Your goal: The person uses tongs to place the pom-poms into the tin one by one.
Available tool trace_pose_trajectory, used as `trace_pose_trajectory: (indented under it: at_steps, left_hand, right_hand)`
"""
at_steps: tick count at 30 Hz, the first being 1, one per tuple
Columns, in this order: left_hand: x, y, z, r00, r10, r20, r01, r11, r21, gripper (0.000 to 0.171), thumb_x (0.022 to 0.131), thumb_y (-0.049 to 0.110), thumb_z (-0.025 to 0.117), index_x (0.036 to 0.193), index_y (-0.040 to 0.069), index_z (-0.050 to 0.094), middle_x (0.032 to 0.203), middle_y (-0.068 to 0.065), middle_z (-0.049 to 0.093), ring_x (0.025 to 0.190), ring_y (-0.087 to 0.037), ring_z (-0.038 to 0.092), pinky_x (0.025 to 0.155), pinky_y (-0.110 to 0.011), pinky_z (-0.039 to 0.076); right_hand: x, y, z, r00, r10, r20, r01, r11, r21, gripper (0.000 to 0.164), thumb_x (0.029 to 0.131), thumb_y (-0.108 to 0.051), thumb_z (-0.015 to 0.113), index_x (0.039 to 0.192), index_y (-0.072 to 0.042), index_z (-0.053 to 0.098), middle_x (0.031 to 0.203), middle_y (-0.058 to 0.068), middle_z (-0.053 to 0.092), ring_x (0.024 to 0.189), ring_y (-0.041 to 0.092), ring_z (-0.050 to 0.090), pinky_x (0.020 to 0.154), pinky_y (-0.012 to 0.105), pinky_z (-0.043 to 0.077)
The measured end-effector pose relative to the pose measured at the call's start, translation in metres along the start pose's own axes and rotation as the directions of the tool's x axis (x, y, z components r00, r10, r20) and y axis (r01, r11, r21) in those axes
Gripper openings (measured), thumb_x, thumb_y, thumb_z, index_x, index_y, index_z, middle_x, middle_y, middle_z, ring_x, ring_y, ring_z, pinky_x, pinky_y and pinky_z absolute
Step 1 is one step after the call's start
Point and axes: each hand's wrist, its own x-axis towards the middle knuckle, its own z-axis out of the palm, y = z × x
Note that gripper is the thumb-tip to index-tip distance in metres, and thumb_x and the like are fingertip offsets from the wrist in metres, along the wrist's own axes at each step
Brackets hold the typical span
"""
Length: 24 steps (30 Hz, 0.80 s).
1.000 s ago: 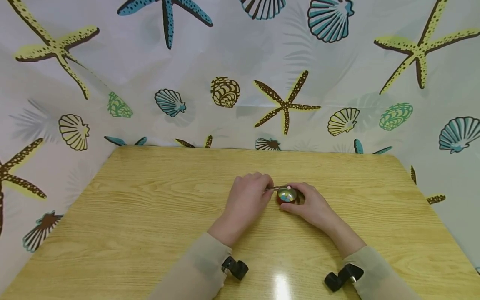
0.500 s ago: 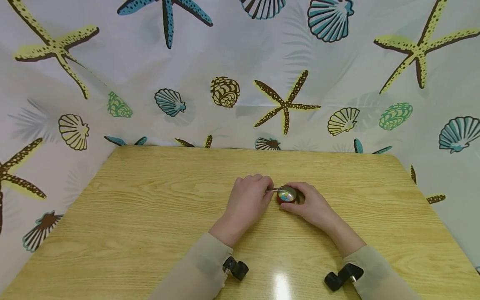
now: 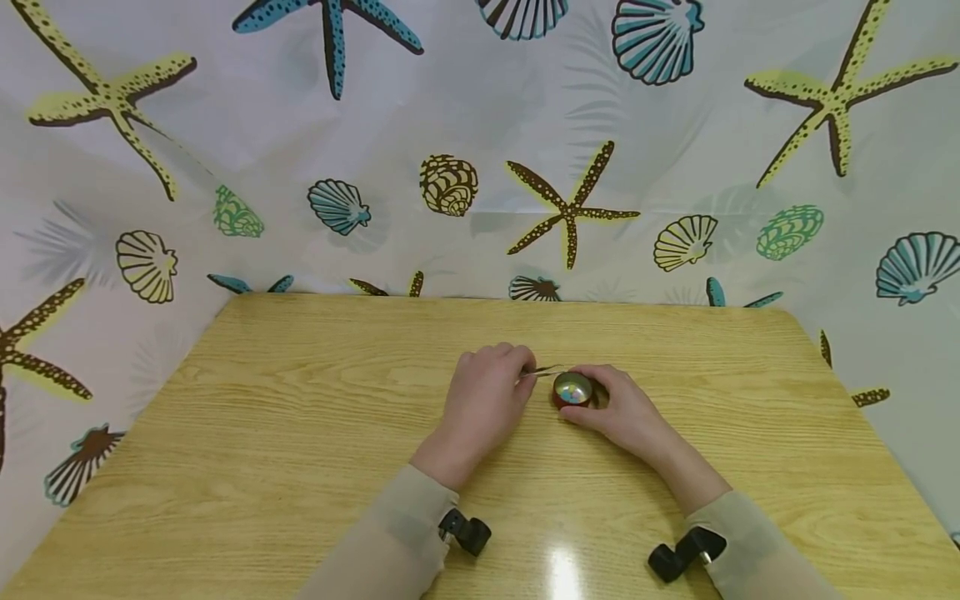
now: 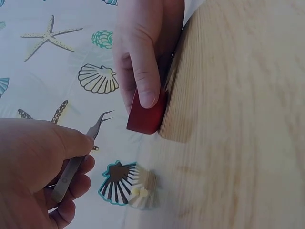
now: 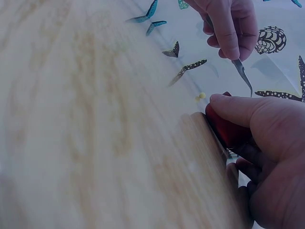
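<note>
My left hand (image 3: 486, 404) pinches slim metal tweezers (image 4: 71, 172) between thumb and fingers. Their bent tips stand slightly apart with nothing visible between them, just left of a small bowl (image 3: 572, 385) in the head view. The bowl is red outside and shiny metallic inside. A few tiny coloured pieces (image 3: 572, 397), blue and pinkish, lie in it; their kind is too small to tell. My right hand (image 3: 626, 414) grips the bowl from the right on the table, its thumb on the near wall. In the right wrist view the red side (image 5: 231, 129) shows under that thumb.
The wooden table (image 3: 315, 433) stretches out on all sides of the hands. Behind it and at both sides hangs a white cloth (image 3: 397, 108) printed with shells and starfish. A black camera mount (image 3: 465, 532) sits on each sleeve cuff.
The tweezers were over the bowl with a small pale piece near their tips, then dipped at it. Now the left hand has drawn them left, off the bowl. The right hand stays put.
</note>
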Motion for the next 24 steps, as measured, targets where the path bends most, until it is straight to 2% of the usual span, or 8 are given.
trace_pose_trajectory:
  at_steps: [7, 15, 24]
  left_hand:
    - [0.001, -0.016, 0.001, 0.998, -0.029, -0.062, 0.029, 1.0, -0.008, 0.008, 0.107, 0.023, 0.078, 0.109, 0.016, 0.077, 0.101, 0.0, 0.075, 0.092, -0.025, 0.07, 0.088, -0.051, 0.054]
    - [0.0, -0.031, 0.001, 0.991, -0.069, -0.111, 0.068, 0.998, -0.015, 0.01, 0.105, 0.021, 0.081, 0.112, 0.015, 0.078, 0.102, -0.001, 0.076, 0.092, -0.026, 0.07, 0.086, -0.05, 0.053]
    - [0.001, -0.04, 0.005, 0.991, -0.105, -0.088, 0.104, 0.994, -0.015, 0.01, 0.104, 0.02, 0.081, 0.109, 0.012, 0.078, 0.1, -0.003, 0.076, 0.092, -0.027, 0.071, 0.086, -0.049, 0.053]
  right_hand:
    - [-0.001, 0.0, 0.0, 1.0, -0.004, -0.006, 0.004, 1.0, -0.008, 0.062, 0.099, -0.032, 0.088, 0.149, -0.006, 0.064, 0.146, 0.017, 0.064, 0.141, 0.04, 0.055, 0.121, 0.061, 0.037]
    - [0.0, 0.001, 0.001, 1.0, 0.003, -0.005, -0.003, 1.0, -0.019, 0.063, 0.099, -0.035, 0.088, 0.15, -0.007, 0.064, 0.147, 0.017, 0.064, 0.141, 0.04, 0.054, 0.12, 0.062, 0.038]
    - [0.0, 0.001, 0.001, 1.0, 0.004, 0.0, -0.004, 1.0, -0.019, 0.064, 0.099, -0.035, 0.088, 0.151, -0.007, 0.064, 0.147, 0.016, 0.064, 0.141, 0.04, 0.054, 0.12, 0.062, 0.038]
